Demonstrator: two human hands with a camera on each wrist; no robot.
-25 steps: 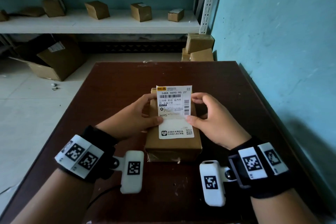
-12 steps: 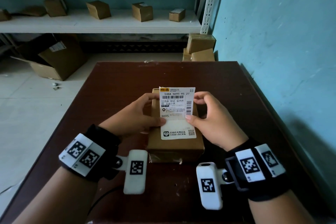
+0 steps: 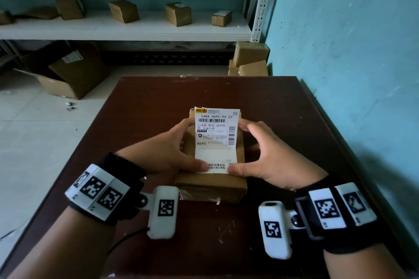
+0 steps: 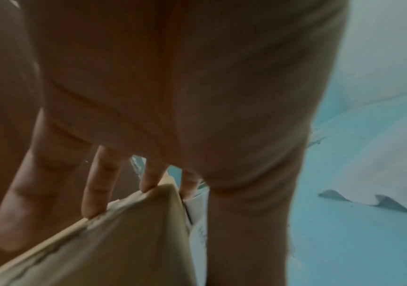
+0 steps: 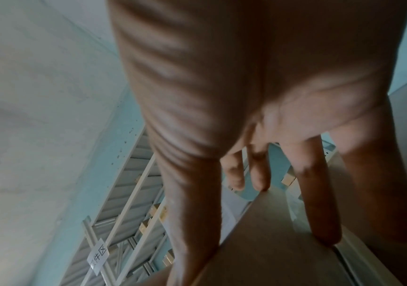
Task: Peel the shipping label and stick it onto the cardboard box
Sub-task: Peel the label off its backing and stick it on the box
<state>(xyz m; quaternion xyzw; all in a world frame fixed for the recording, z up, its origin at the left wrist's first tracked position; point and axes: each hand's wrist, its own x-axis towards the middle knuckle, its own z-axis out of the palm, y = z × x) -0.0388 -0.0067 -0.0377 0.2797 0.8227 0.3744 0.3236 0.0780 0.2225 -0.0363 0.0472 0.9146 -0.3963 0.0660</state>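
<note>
Since the earlier frames both thumbs had slid down the shipping label [image 3: 216, 140], from about its middle to its near edge, and more of the label lay flat on the cardboard box [image 3: 210, 179]. The left hand [image 3: 163, 152] reached in from the left, its thumb stretched across onto the label's near left corner and pressing it to the box top, while its fingers extended along the box's left side toward the far end; in the left wrist view those fingertips [image 4: 148, 185] touched the box's edge. The right hand [image 3: 269, 158] mirrored it from the right, thumb pressing the near right corner of the label, fingers arched over and resting by the label's far right edge. Neither grip was clenched: both hands lay released, with fairly straight fingers bearing on label and box rather than curling round them. The label's far end stood slightly beyond the box's far edge, and whether that end was stuck down could not be told from the head view. The box lay on the dark brown bench [image 3: 283, 106], roughly in its middle, long side running away from the person. The box itself looked to have kept its place on the bench.
</note>
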